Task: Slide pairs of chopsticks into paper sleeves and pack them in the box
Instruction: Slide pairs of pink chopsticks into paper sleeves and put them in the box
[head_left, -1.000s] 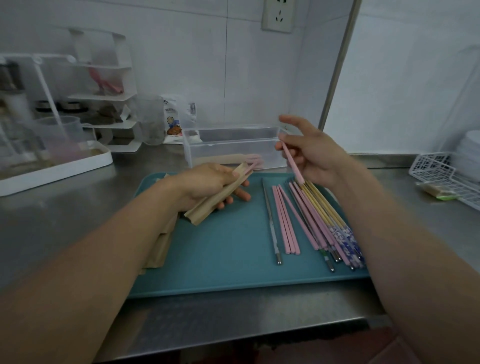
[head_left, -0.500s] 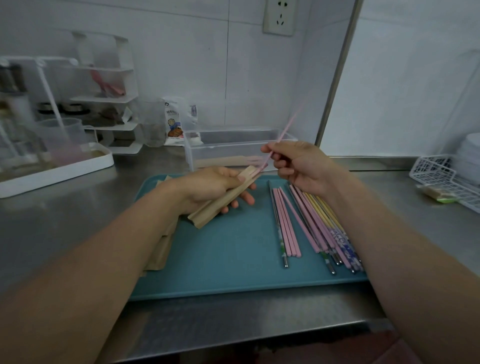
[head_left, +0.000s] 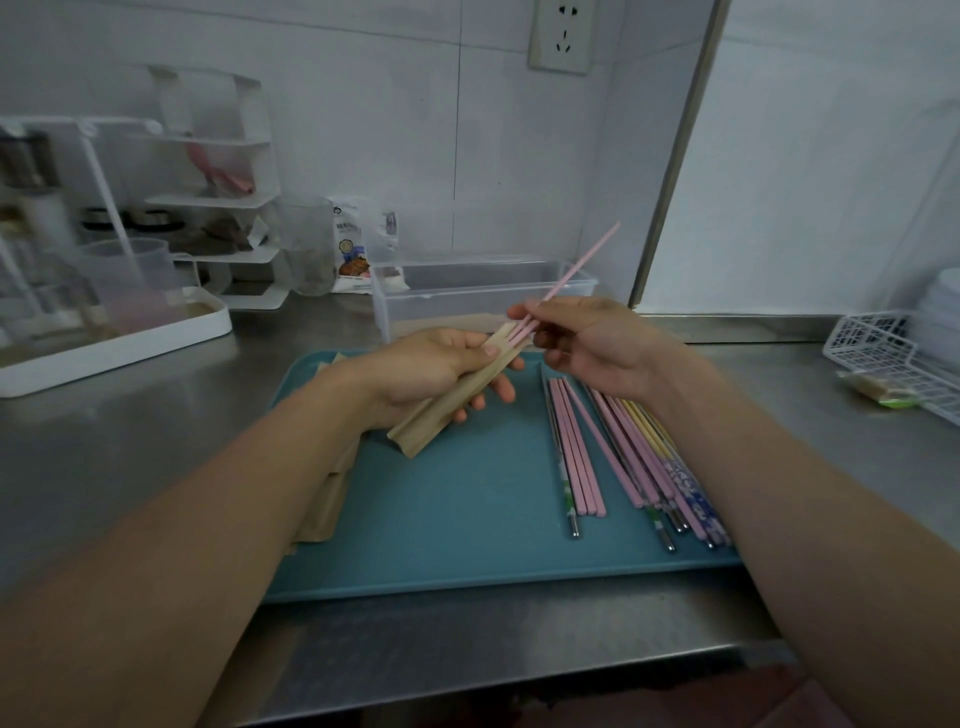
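Observation:
My left hand (head_left: 431, 369) grips a tan paper sleeve (head_left: 441, 410) above the teal tray (head_left: 467, 525), its open end pointing up and right. My right hand (head_left: 592, 343) pinches a pair of pink chopsticks (head_left: 576, 267), whose lower tips sit in the sleeve's mouth while the rest slants up to the right. Loose chopsticks (head_left: 623, 457), pink, yellow and patterned, lie in rows on the tray's right half. A stack of tan sleeves (head_left: 327, 499) lies on the tray's left side, partly hidden by my left forearm. The clear plastic box (head_left: 483, 296) stands just behind the tray.
A white rack and tray (head_left: 119, 332) with cups stand at the back left. A food packet (head_left: 353, 249) leans on the wall behind the box. A white wire basket (head_left: 893, 353) sits at the right. The steel counter's front edge (head_left: 493, 691) runs below the tray.
My right hand lifted a pair of pink chopsticks off the tray, swung them up and brought their tips into the mouth of the sleeve. My left hand kept hold of the sleeve.

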